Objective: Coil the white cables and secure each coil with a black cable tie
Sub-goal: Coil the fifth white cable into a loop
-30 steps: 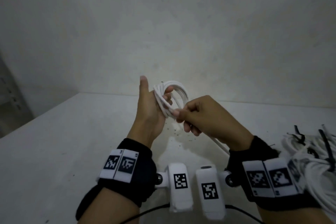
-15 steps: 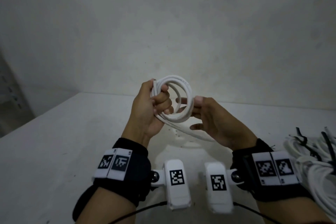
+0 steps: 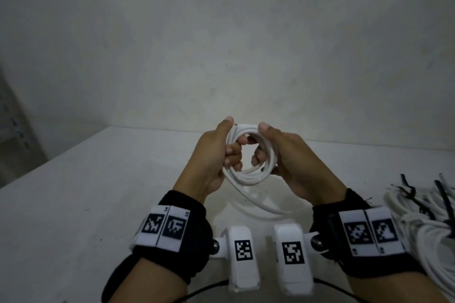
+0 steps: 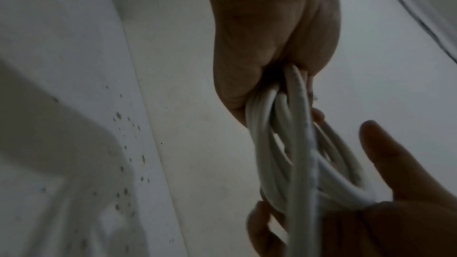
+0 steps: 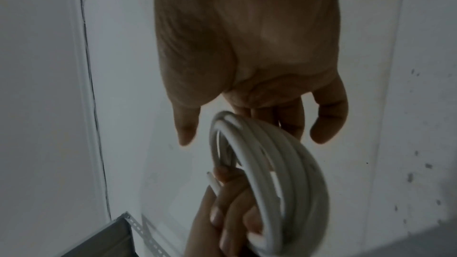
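A white cable coil (image 3: 248,176) of several loops is held up above the table between both hands. My left hand (image 3: 231,150) grips its left side, fingers curled through the loops and thumb up along the outside. My right hand (image 3: 261,145) holds the right side, thumb on the top edge and fingertips inside the ring. A loose tail (image 3: 268,208) runs from the coil down to the table. The left wrist view shows the coil (image 4: 279,144) coming out of my left fist, and the right wrist view shows the coil (image 5: 284,163) lying against my right fingers (image 5: 284,116).
A heap of white cables (image 3: 428,229) with black cable ties (image 3: 408,189) lies at the right edge of the white table (image 3: 98,192). A plain wall stands close behind. A grey metal rack (image 3: 14,135) is at the far left.
My right hand let go of the strand it was winding and came up to the coil's right side, thumb on top. The coil grew wider and now faces me; the tail is shorter.
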